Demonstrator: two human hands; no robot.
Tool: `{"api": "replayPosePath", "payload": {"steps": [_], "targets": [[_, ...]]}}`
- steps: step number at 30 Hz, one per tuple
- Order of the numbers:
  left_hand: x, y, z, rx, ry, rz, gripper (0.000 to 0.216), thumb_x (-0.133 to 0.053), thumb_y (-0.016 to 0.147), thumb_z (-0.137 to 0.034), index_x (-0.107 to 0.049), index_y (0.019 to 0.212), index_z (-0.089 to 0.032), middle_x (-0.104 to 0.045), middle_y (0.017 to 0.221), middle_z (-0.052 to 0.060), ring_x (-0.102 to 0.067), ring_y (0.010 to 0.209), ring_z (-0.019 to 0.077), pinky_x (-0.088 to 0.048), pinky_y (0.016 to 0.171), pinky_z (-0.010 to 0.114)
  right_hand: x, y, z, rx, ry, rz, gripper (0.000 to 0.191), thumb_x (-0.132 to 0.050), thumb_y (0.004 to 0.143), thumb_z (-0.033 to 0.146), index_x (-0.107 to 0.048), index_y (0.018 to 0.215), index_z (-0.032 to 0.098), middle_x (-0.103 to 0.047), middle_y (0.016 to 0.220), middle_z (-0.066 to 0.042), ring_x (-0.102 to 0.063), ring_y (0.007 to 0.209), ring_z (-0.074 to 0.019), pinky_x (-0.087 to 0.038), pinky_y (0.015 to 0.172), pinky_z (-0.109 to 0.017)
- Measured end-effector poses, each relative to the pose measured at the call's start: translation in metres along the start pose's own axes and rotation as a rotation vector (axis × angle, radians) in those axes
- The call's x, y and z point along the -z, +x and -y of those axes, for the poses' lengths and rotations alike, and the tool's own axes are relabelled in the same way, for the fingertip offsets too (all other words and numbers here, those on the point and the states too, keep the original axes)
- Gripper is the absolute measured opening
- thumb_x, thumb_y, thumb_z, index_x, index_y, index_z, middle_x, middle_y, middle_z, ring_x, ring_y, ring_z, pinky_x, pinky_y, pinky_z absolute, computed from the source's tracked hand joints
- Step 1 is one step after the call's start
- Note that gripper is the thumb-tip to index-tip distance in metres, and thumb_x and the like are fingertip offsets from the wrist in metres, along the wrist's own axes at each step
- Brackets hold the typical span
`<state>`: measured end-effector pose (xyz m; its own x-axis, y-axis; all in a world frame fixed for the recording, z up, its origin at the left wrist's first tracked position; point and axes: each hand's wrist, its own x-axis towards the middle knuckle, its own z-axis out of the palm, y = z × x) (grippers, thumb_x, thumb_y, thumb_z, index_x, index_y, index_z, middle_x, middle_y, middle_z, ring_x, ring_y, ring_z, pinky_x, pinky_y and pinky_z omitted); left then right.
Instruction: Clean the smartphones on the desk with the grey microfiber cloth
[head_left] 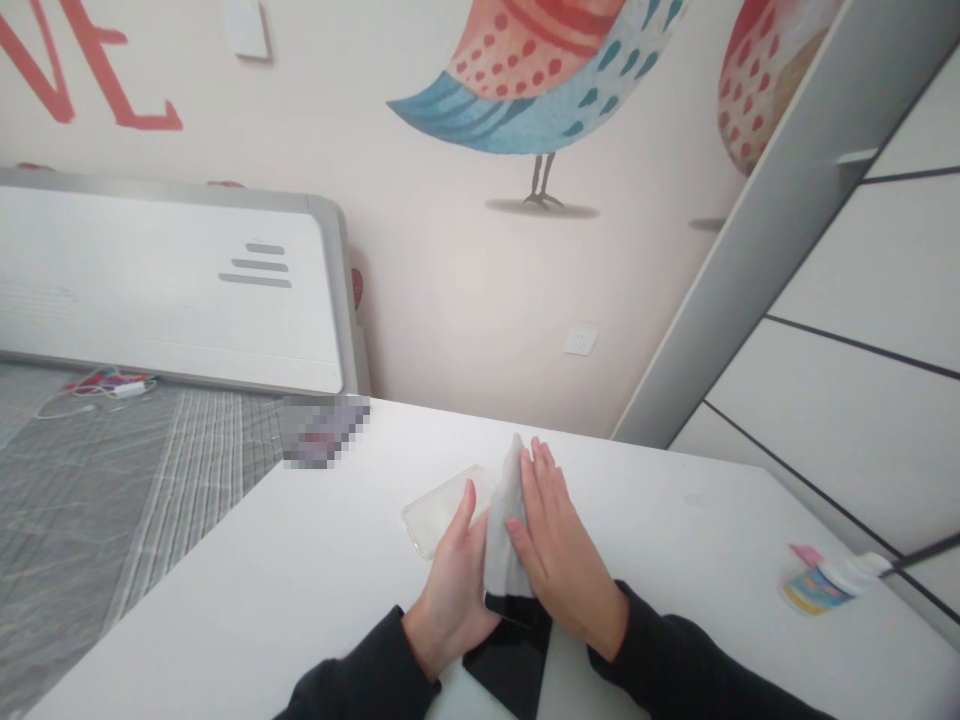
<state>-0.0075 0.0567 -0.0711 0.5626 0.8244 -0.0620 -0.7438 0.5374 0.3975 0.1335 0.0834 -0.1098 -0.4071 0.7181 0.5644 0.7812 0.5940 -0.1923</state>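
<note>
A person's left hand [451,595] and right hand [562,555] press together on a grey-and-black cloth [506,535], clamping it upright between the palms on a white desk [660,500]. The grey part rises between the hands to a point, while the black part [510,665] falls toward the desk's near edge. Dark sleeves [360,670] cover both forearms.

A clear plastic phone case [442,510] lies flat on the desk just beside the left hand, its near side behind the thumb and its far end close to the cloth. Farther right, well apart from the hands, a small bottle with a colorful label [821,585] lies on its side near the desk's edge, a pink tag [805,555] just beside it.

At the far edge of the desk sits a pixelated, unreadable object [326,430]. Beyond it, a grey plaid blanket [142,490] lies under a tangle of cables [112,385], below a white panel with grey trim [172,280]. A painted bird [536,80] decorates the wall above a power socket [581,340].
</note>
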Motion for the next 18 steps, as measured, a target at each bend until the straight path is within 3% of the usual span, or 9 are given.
{"api": "replayPosePath", "payload": {"steps": [3,6,10,13,18], "targets": [[0.004,0.000,-0.003,-0.018,-0.033,-0.099,0.067,-0.029,0.105,-0.059,-0.049,0.152,-0.014,-0.067,0.138,0.015,-0.061,0.130,0.0331,-0.037,0.117,0.044,-0.001,-0.009,0.019,0.114,0.002,0.041,0.074,-0.027,0.109,0.042,0.012,0.163,0.011,0.003,0.173,-0.017,-0.002,0.159,-0.0377,-0.029,0.122,-0.066],[0.003,0.001,-0.006,-0.025,-0.044,-0.135,0.067,-0.029,0.106,-0.059,-0.046,0.154,-0.015,-0.066,0.140,0.015,-0.060,0.131,0.0331,-0.037,0.118,0.044,0.002,-0.006,0.017,0.181,0.031,0.077,0.078,-0.030,0.108,0.049,0.010,0.164,0.013,-0.001,0.173,-0.015,-0.005,0.159,-0.0356,-0.032,0.122,-0.064],[-0.002,0.000,-0.007,-0.026,-0.014,-0.054,0.069,-0.029,0.105,-0.061,-0.044,0.155,-0.017,-0.064,0.141,0.014,-0.058,0.134,0.0337,-0.036,0.118,0.046,0.003,0.007,-0.009,0.076,0.044,0.067,0.078,-0.032,0.108,0.051,0.010,0.165,0.020,-0.016,0.172,-0.014,-0.014,0.159,-0.0317,-0.034,0.122,-0.062],[-0.003,-0.001,-0.005,-0.041,0.022,-0.002,0.067,-0.031,0.105,-0.060,-0.044,0.155,-0.017,-0.063,0.143,0.014,-0.057,0.135,0.0334,-0.034,0.119,0.046,-0.002,0.009,-0.018,-0.031,0.021,0.005,0.074,-0.030,0.109,0.049,0.012,0.164,0.022,-0.016,0.172,-0.016,-0.017,0.158,-0.0328,-0.034,0.120,-0.065],[0.001,-0.001,-0.004,-0.054,0.022,-0.034,0.066,-0.035,0.104,-0.059,-0.048,0.153,-0.016,-0.065,0.142,0.014,-0.058,0.134,0.0330,-0.035,0.119,0.044,-0.004,-0.007,0.013,-0.015,-0.015,-0.025,0.076,-0.029,0.108,0.047,0.012,0.164,0.014,-0.004,0.173,-0.017,-0.007,0.159,-0.0367,-0.028,0.122,-0.067]]}}
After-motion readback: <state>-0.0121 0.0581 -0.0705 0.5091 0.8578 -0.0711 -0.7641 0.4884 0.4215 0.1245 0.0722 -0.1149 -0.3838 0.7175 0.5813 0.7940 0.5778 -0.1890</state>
